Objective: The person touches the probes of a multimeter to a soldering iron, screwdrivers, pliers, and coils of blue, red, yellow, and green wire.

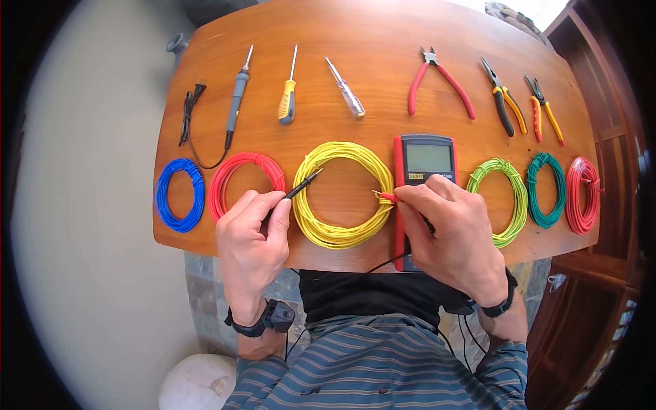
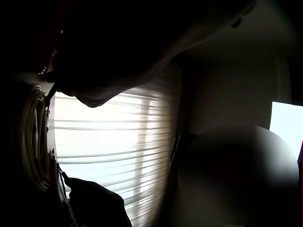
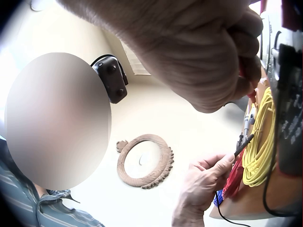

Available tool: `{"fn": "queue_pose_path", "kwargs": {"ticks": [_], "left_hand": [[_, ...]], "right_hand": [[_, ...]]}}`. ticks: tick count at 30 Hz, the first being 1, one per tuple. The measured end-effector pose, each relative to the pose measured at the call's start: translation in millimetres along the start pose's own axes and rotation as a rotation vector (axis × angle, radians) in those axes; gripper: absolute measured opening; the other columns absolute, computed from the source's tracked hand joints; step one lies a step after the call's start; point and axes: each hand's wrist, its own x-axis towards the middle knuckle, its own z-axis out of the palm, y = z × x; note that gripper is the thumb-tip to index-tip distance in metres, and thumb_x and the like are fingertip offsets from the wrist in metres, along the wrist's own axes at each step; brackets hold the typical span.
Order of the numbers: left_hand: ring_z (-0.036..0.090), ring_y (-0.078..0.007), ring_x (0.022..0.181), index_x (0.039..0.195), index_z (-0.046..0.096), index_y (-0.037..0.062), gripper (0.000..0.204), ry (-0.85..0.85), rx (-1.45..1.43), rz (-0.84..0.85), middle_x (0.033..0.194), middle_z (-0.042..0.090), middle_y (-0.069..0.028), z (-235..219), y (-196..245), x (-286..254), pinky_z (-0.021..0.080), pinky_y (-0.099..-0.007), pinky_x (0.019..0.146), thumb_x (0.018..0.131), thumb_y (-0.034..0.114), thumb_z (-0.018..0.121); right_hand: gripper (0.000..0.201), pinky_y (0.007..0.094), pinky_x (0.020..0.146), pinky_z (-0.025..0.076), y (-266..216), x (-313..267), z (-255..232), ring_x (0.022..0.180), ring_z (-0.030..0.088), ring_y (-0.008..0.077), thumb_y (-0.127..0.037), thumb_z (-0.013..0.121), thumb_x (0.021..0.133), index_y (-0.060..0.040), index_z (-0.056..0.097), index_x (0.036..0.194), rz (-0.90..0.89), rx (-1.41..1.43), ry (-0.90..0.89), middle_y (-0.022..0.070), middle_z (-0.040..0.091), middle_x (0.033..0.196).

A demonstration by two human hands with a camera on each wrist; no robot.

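Observation:
My left hand [image 1: 251, 236] pinches a black test probe [image 1: 301, 186], its metal tip pointing up and right over the left side of a coil of yellow wire [image 1: 333, 240]. Between thumb and fingertips of my right hand [image 1: 451, 232] is a red test probe [image 1: 388, 197], its front end right at the coil's right edge. Under and behind that hand lies a red and grey multimeter [image 1: 429, 157] with a blank-looking screen, its lower part mostly covered. The right wrist view shows the left hand [image 3: 201, 187] with the black probe [image 3: 245, 145] beside the yellow coil. Darkness hides most detail in the left wrist view.
Blue [image 1: 180, 225], red [image 1: 217, 179], yellow-green [image 1: 509, 232], green [image 1: 545, 219] and pinkish-red [image 1: 583, 222] wire coils flank the work. Farther back lie a soldering iron [image 1: 239, 96], a screwdriver [image 1: 287, 102], a clear-handled tester [image 1: 348, 96], cutters [image 1: 451, 82] and two pliers [image 1: 506, 102].

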Motion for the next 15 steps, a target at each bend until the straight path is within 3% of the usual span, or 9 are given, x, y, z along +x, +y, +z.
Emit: {"fn": "queue_pose_path", "kwargs": {"ticks": [3,10,12,15], "left_hand": [[0.054,-0.0183,0.059,0.101,0.075,-0.0039,0.009,0.022,-0.019,0.009,0.075,0.063,-0.0099,-5,-3,-2,0.04,-0.032,0.054,0.092,-0.002,0.075],[0.051,-0.0067,0.069,0.104,0.075,-0.0052,0.01,0.249,-0.04,-0.115,0.079,0.059,-0.0016,-38,-27,-14,0.039,-0.0243,0.058,0.099,0.004,0.074],[0.05,-0.0053,0.071,0.104,0.075,-0.0049,0.011,0.349,-0.115,-0.154,0.081,0.06,0.0008,-46,-36,-18,0.038,-0.023,0.06,0.101,0.006,0.072],[0.051,-0.005,0.072,0.104,0.075,-0.0049,0.011,0.355,-0.093,-0.188,0.083,0.061,0.0013,-55,-44,-23,0.039,-0.023,0.061,0.102,0.006,0.072]], "right_hand": [[0.018,0.0404,0.062,0.05,-8,3,-9,0.07,0.065,0.0313,0.005,0.075,0.087,0.0012,0.075,0.104,0.073,0.043,-0.036,0.014,0.065,0.078],[0.016,0.0358,0.059,0.046,-29,20,-33,0.065,0.062,0.0267,0.006,0.073,0.087,0.0046,0.073,0.103,-0.009,0.058,0.02,0.0139,0.068,0.08],[0.014,0.0323,0.058,0.044,-40,29,-40,0.063,0.061,0.0229,0.005,0.072,0.089,0.0054,0.073,0.103,-0.059,0.075,0.071,0.0135,0.068,0.08],[0.011,0.0284,0.059,0.043,-51,43,-43,0.065,0.06,0.0148,0.003,0.069,0.094,0.0056,0.072,0.104,-0.092,0.12,0.104,0.01,0.067,0.078]]}}
